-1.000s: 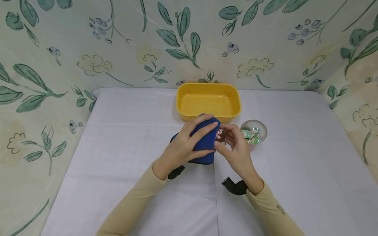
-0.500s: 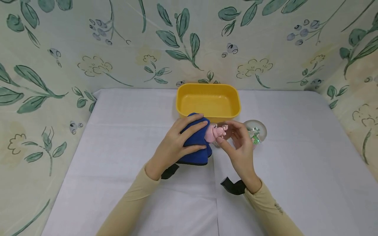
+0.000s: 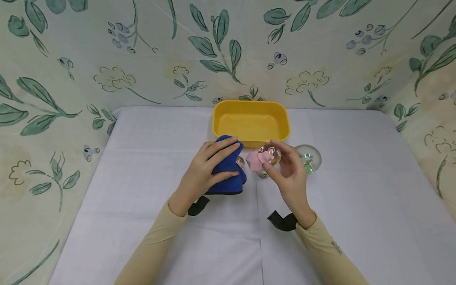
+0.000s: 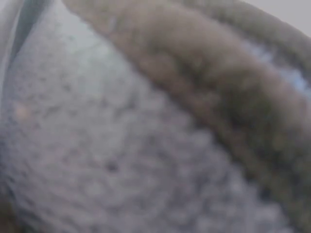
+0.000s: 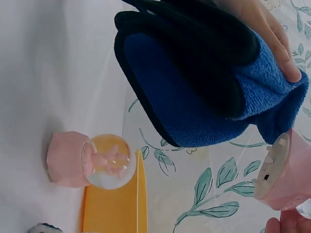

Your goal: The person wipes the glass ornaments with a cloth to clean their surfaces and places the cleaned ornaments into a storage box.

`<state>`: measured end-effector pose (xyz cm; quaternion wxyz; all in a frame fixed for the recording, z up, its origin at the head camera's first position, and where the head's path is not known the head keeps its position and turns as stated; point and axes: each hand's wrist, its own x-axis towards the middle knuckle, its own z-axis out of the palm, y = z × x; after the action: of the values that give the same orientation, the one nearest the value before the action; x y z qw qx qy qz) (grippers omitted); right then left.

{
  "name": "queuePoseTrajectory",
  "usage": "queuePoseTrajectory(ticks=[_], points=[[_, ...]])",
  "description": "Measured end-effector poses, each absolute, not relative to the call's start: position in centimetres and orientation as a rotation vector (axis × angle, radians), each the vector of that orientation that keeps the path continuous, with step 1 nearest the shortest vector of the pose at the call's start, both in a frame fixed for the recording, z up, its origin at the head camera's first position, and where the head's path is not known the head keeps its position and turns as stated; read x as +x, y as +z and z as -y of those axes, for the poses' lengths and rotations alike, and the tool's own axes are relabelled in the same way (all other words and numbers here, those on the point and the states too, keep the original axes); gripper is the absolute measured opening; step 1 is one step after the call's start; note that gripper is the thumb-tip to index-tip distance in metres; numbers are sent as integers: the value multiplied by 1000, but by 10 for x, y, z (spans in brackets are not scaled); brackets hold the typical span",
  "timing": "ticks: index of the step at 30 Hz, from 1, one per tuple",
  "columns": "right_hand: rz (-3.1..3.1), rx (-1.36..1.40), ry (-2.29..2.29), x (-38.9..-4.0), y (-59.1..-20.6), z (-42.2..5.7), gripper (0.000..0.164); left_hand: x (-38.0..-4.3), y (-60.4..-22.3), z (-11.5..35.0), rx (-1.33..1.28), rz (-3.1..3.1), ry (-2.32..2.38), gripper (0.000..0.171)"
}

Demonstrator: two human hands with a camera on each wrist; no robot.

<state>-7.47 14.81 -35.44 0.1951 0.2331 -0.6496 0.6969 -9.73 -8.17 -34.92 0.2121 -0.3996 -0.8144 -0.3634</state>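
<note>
My left hand (image 3: 203,170) grips a folded blue cloth (image 3: 226,180) with black edging. To its right, my right hand (image 3: 290,166) holds a small snow globe (image 3: 254,160) by its clear dome, tilted so that its pink base points left toward the cloth. In the right wrist view, the underside of the held pink base (image 5: 277,165) shows at the right edge, close to a corner of the blue cloth (image 5: 194,107). Another pink-based snow globe (image 5: 70,160), with a pink figure inside, stands on the table. The left wrist view is filled by a blurred, grey textured surface.
A yellow tub (image 3: 251,144) stands at the back of the table, just beyond the hands. Right of my right hand is a larger clear snow globe (image 3: 310,154) with green inside. White cloth covers the table (image 3: 356,198), and a leaf-patterned curtain (image 3: 142,47) hangs behind.
My left hand has drawn left with the blue cloth, away from the held snow globe. The globe's pink base, earlier hidden by the cloth, now shows. My right hand has stayed nearly in place.
</note>
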Motion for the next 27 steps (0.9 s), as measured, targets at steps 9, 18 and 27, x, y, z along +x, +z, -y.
queuePoseTrajectory(ticks=[9,18,27], points=[[1890,558,1910,-87,-349,-157,51,-99,-353,97,-1047,2249,-1035,68],[2009,481,1804,-107,-343,-157,49,-99,-354,110,-1000,2247,-1035,68],[2076,454,1807,-132,-339,-154,47,-97,-355,118,-966,2278,-1021,69]])
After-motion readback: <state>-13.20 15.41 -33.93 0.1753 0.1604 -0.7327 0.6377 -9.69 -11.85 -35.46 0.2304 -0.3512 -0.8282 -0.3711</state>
